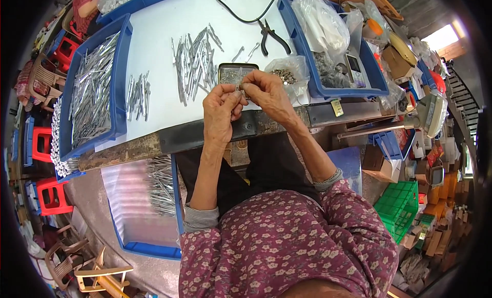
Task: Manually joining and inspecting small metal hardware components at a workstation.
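Close together above the table's front edge, my left hand [222,106] and my right hand [268,93] meet with fingertips pinched round a tiny metal piece [243,91], too small to name. Just behind them sits a dark shallow tin [224,71] holding small metal bits. Right of it, an open plastic bag [306,72] contains small brownish metal parts [285,75]. A loose heap of slim silvery metal strips [192,62] lies left of the tin, with a smaller bunch [138,97] farther left. Two single strips [252,52] rest beyond the tin, beside black-handled pliers [271,37].
A blue tray [121,87] full of silvery strips stands at the left. Another blue tray [353,92] on the right carries plastic bags and a small device. Below the table, a blue tray [148,249] holds more strips. Red stools [53,196] and a green crate [398,208] flank me.
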`<state>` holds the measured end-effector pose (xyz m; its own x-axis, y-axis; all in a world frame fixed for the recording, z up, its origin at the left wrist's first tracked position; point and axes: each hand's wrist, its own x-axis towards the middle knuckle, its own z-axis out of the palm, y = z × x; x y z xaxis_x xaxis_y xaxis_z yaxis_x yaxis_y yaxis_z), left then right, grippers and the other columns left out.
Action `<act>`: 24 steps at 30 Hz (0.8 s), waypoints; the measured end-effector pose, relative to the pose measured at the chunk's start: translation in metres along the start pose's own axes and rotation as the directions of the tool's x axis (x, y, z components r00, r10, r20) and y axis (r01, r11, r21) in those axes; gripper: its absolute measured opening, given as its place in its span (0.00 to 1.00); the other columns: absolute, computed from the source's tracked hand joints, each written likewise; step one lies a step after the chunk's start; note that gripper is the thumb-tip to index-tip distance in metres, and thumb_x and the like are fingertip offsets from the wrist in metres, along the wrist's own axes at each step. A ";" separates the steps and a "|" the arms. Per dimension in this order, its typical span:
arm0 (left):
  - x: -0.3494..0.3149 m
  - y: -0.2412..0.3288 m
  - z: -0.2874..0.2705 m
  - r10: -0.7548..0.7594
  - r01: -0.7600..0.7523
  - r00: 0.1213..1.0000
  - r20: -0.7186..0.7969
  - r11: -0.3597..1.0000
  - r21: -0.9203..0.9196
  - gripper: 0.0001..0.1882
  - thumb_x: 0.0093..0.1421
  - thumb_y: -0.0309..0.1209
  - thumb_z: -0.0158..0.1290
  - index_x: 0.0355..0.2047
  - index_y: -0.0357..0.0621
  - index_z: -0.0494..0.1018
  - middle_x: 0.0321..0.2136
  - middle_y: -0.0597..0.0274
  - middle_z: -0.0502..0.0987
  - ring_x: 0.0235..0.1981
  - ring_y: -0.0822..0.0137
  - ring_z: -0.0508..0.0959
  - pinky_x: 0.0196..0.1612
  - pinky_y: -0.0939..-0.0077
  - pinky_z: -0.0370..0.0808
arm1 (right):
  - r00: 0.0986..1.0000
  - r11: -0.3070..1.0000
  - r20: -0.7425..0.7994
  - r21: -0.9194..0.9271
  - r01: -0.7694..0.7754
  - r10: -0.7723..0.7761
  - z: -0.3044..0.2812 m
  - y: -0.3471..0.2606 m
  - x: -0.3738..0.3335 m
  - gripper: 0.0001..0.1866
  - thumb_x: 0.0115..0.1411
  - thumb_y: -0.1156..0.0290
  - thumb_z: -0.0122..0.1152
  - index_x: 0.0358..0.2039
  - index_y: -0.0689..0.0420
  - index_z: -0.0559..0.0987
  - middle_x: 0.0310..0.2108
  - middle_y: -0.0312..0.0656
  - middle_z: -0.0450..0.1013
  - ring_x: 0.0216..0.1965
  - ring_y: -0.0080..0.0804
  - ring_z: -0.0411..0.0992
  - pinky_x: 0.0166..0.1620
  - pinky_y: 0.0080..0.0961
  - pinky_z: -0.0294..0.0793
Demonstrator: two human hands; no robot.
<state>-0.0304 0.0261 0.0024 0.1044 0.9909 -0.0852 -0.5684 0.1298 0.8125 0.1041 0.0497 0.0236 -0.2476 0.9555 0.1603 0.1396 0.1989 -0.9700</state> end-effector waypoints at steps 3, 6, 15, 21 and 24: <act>0.000 -0.002 0.000 0.016 -0.016 1.000 0.015 0.999 0.029 0.06 0.54 0.23 0.48 0.32 0.37 0.66 0.19 0.60 0.72 0.14 0.80 0.64 0.15 0.90 0.57 | 1.000 1.000 -0.003 0.009 -0.018 0.018 -0.001 0.001 0.000 0.06 0.54 0.74 0.50 0.26 0.64 0.71 0.19 0.29 0.65 0.19 0.12 0.59 0.22 0.11 0.59; 0.001 -0.003 0.001 0.042 -0.042 0.999 0.014 0.997 0.071 0.05 0.54 0.24 0.49 0.32 0.37 0.66 0.19 0.62 0.72 0.14 0.81 0.63 0.15 0.91 0.56 | 1.000 1.000 0.017 -0.020 -0.006 0.006 -0.003 0.002 0.000 0.05 0.54 0.75 0.50 0.26 0.64 0.71 0.19 0.29 0.65 0.20 0.12 0.59 0.22 0.11 0.59; 0.001 0.000 0.008 0.105 -0.102 0.994 -0.016 0.986 0.132 0.02 0.55 0.22 0.47 0.30 0.38 0.68 0.17 0.66 0.71 0.14 0.84 0.61 0.15 0.91 0.54 | 1.000 1.000 0.027 -0.021 -0.013 0.013 -0.007 0.002 0.002 0.05 0.53 0.75 0.49 0.24 0.64 0.70 0.19 0.29 0.63 0.21 0.13 0.57 0.23 0.12 0.58; 0.002 -0.002 0.009 0.160 -0.151 0.987 -0.026 0.968 0.201 0.03 0.56 0.23 0.47 0.30 0.37 0.69 0.17 0.68 0.71 0.15 0.84 0.63 0.16 0.92 0.56 | 1.000 0.997 0.015 -0.071 0.000 0.001 -0.010 0.000 0.003 0.06 0.52 0.75 0.49 0.22 0.64 0.69 0.18 0.29 0.62 0.21 0.13 0.56 0.23 0.13 0.57; 0.002 -0.004 0.011 0.264 -0.242 0.964 -0.035 0.923 0.298 0.02 0.55 0.23 0.49 0.29 0.36 0.69 0.17 0.69 0.71 0.16 0.85 0.65 0.17 0.93 0.58 | 1.000 0.998 0.003 -0.070 0.005 -0.004 -0.007 -0.002 0.002 0.06 0.52 0.76 0.49 0.22 0.64 0.70 0.17 0.29 0.62 0.21 0.13 0.56 0.23 0.13 0.56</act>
<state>-0.0189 0.0268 0.0053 -0.0784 0.9906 0.1119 -0.3071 -0.1308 0.9426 0.1098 0.0528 0.0275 -0.2514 0.9539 0.1639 0.2049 0.2180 -0.9542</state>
